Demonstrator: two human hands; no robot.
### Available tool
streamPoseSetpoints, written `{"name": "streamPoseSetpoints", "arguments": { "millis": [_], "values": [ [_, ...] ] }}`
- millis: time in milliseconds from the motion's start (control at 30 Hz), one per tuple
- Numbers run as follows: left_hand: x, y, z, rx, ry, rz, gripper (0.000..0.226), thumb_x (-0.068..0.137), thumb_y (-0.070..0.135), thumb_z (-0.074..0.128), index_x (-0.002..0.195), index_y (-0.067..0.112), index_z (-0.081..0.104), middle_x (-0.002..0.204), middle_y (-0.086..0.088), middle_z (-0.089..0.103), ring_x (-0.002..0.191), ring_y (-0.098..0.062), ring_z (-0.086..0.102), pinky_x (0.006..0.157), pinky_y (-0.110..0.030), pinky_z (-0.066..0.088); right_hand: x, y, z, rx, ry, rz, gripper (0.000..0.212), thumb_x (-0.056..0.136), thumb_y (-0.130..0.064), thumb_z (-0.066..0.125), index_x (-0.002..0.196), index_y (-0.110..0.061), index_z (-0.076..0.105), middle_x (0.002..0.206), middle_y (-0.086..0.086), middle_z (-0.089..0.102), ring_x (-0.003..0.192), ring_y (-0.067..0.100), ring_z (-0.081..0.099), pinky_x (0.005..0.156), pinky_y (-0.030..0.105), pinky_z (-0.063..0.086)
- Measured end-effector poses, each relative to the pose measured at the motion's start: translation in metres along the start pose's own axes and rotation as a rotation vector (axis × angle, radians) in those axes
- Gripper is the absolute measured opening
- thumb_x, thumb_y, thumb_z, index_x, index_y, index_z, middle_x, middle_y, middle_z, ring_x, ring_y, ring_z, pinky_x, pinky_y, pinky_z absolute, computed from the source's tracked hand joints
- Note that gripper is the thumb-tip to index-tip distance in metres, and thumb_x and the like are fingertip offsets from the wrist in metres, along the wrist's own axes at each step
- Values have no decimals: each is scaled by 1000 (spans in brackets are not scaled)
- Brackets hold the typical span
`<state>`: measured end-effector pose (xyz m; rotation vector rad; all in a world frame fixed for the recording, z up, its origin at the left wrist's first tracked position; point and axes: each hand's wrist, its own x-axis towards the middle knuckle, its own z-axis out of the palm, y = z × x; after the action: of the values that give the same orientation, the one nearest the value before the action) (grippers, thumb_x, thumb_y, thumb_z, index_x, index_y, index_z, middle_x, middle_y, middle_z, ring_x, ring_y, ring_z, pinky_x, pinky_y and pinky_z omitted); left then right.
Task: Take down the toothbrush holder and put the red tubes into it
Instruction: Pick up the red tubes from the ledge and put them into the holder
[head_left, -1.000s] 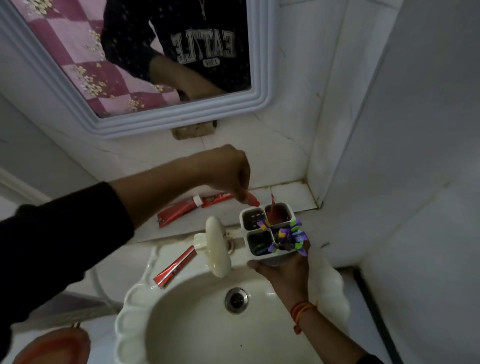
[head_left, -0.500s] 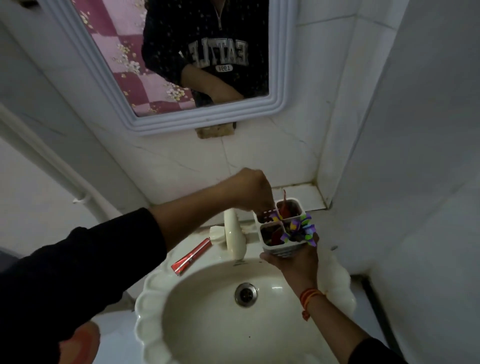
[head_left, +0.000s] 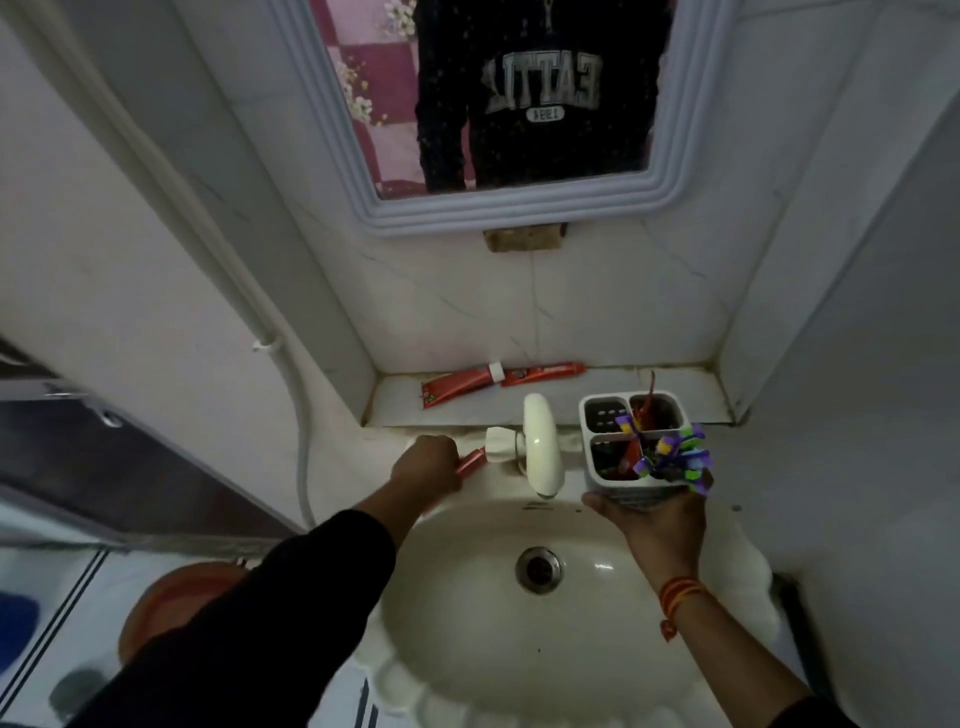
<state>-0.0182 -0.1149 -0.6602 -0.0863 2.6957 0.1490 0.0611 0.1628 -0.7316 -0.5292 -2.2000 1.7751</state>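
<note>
My right hand (head_left: 655, 525) holds the white four-compartment toothbrush holder (head_left: 589, 436) from below, over the basin's right rim. Red tubes stand in two of its compartments, and purple-green brush heads (head_left: 675, 457) stick out of the near right one. My left hand (head_left: 428, 467) is closed on a red tube (head_left: 470, 463) lying on the basin rim left of the tap. Two more red tubes lie end to end on the ledge behind, one on the left (head_left: 457, 387) and one on the right (head_left: 545, 373).
The white tap (head_left: 540, 447) stands between my hands. The basin (head_left: 467, 597) with its drain (head_left: 539, 568) is below. A mirror (head_left: 514, 93) hangs above the ledge. Walls close in left and right. An orange bucket (head_left: 171, 597) sits on the floor at left.
My left hand left the holder, moved down-left past the tap and closed on the red tube lying on the basin rim. The holder stays in my right hand.
</note>
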Motion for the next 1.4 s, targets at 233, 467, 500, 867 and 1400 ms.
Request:
{"name": "streamPoseSetpoints", "arguments": {
  "millis": [233,467,500,867,1400],
  "values": [
    [-26,-5,-2,-613,185,-214,43,69,35,89,103,12,76,90,-7,79,80,-22,76,71,-29,61,-4,-6,-1,14,-25,60,115,34,-54,97,135,-13,56,126,1,70,115,7,63,88,-4,42],
    [-92,22,-44,-1144,750,-290,39,66,34,91,96,17,74,88,2,76,76,-15,70,75,-24,57,-5,-6,-2,-12,-17,46,123,30,-70,93,134,-16,57,126,-1,70,118,9,65,98,19,52],
    [-99,28,-55,-1186,774,-242,34,69,37,89,92,17,73,83,4,76,78,-15,72,76,-30,58,-5,-5,-2,-10,-17,43,124,28,-73,92,134,-16,58,126,-1,70,118,9,65,100,25,54],
    [-108,141,-104,-403,464,450,17,86,36,71,84,20,78,75,3,74,69,-13,69,63,-25,53,-12,-23,-2,71,23,32,111,42,-10,104,138,-6,48,120,-2,62,103,-10,58,81,-10,38],
    [70,128,-89,130,14,316,46,91,26,64,135,12,60,135,-12,62,122,-31,59,101,-31,48,-9,-18,-5,80,11,22,105,37,-20,105,127,-22,49,116,-14,67,107,-17,59,87,-1,46]
  ]
}}
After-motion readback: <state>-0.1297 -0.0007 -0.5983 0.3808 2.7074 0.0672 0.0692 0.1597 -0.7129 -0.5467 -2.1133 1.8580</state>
